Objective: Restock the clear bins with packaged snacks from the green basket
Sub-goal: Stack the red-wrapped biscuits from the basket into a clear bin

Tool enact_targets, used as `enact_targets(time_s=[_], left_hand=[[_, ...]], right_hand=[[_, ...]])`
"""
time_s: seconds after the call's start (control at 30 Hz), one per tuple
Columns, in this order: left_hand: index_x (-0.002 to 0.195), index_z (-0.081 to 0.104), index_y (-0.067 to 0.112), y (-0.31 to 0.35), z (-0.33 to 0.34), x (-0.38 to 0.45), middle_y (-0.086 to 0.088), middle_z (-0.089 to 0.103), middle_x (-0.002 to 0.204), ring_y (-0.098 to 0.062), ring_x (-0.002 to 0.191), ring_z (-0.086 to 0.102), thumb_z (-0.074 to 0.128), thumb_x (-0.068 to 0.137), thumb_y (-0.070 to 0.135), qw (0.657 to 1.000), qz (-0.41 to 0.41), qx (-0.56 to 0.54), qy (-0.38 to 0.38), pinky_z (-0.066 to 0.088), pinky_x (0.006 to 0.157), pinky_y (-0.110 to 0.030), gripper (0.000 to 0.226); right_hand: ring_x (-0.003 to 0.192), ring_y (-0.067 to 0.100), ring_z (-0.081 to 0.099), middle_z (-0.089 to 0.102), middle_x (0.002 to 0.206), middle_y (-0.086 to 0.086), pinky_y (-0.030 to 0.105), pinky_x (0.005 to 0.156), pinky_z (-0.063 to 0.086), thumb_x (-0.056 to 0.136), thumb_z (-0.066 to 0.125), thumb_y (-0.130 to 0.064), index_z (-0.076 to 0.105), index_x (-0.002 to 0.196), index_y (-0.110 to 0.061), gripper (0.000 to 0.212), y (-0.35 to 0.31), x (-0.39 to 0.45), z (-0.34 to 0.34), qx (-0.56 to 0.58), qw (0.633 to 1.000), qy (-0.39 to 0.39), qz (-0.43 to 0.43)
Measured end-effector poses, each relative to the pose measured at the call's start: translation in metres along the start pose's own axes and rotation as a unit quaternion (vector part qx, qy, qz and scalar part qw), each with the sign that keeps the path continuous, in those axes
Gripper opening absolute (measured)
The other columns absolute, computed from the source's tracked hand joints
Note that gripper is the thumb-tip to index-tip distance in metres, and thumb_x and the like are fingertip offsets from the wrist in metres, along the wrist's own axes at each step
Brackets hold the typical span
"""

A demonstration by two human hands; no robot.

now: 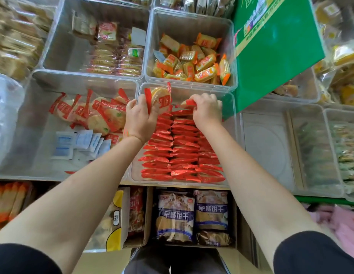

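A clear bin (184, 89) in the middle holds three neat rows of red-wrapped round cracker packs (182, 151). My left hand (139, 120) grips a red-wrapped cracker pack (160, 99) upright over the bin's far end. My right hand (206, 110) pinches another red pack (189, 103) at the far end of the middle row. A green box or basket (271, 48) stands tilted at the back right, its inside hidden.
The left bin (24, 119) holds loose red cracker packs and small white-blue sachets. Behind are bins of orange-yellow snacks (194, 62) and stacked biscuits (112, 56). A nearly bare bin (269, 147) lies to the right. Below the shelf edge sit cartons with blue-white biscuit bags (192, 214).
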State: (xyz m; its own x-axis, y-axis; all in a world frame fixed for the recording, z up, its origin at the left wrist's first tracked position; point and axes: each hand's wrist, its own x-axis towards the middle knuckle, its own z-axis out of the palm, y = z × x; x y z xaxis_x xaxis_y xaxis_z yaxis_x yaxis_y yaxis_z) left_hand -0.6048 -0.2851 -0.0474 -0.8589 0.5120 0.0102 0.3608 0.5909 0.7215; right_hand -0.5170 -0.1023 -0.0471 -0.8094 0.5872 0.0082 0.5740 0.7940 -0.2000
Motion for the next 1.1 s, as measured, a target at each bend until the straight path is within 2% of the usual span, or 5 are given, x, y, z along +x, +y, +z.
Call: enact_targets(time_s=[0.33,0.57,0.7,0.9,1.1], left_hand=[[0.113,0.052,-0.003,0.003,0.001,-0.002,-0.018,0.070,0.088,-0.016,0.089,0.042,0.035,0.107,0.025,0.999,0.025,-0.001,0.030,0.027,0.111,-0.042,0.033],[0.093,0.044,0.016,-0.005,0.006,0.005,-0.004,0.062,0.071,-0.029,0.084,0.059,0.033,0.106,0.035,0.998,0.049,0.049,-0.005,0.022,0.114,-0.044,0.026],[0.094,0.055,0.014,-0.012,0.011,0.008,-0.005,0.064,0.083,-0.030,0.088,0.059,0.036,0.102,0.043,0.994,0.074,0.078,0.006,0.030,0.104,-0.044,0.036],[0.130,0.052,0.011,-0.012,0.009,0.004,-0.015,0.040,0.149,-0.033,0.142,0.028,0.047,0.082,0.045,0.993,0.085,0.084,-0.022,0.020,0.119,-0.046,0.059],[0.129,0.054,0.009,-0.011,0.008,0.004,-0.016,0.040,0.150,-0.031,0.146,0.024,0.044,0.082,0.047,0.990,0.074,0.116,-0.042,0.015,0.121,-0.045,0.062]], right_hand=[[0.132,0.034,0.045,0.054,0.141,0.013,0.047,0.113,0.031,0.093,0.043,-0.003,0.044,0.143,-0.015,0.052,-0.032,0.022,0.015,-0.067,0.955,-0.286,-0.032],[0.118,0.019,0.053,0.063,0.123,-0.001,0.039,0.100,0.047,0.083,0.054,-0.012,0.060,0.127,-0.019,0.045,-0.039,0.019,-0.029,0.279,0.956,-0.066,-0.070],[0.118,0.019,0.050,0.064,0.109,-0.010,0.046,0.103,0.041,0.083,0.065,-0.022,0.061,0.125,-0.031,0.043,-0.059,0.018,-0.039,0.147,0.960,-0.178,-0.157],[0.082,0.003,0.059,0.062,0.088,-0.014,0.024,0.075,0.052,0.086,0.073,-0.021,0.064,0.101,-0.021,0.017,-0.017,0.013,-0.052,0.277,0.956,-0.091,-0.032],[0.080,0.018,0.061,0.063,0.093,-0.001,0.025,0.064,0.048,0.089,0.061,-0.004,0.055,0.103,-0.016,0.020,0.006,0.010,-0.022,0.196,0.981,0.012,0.003]])
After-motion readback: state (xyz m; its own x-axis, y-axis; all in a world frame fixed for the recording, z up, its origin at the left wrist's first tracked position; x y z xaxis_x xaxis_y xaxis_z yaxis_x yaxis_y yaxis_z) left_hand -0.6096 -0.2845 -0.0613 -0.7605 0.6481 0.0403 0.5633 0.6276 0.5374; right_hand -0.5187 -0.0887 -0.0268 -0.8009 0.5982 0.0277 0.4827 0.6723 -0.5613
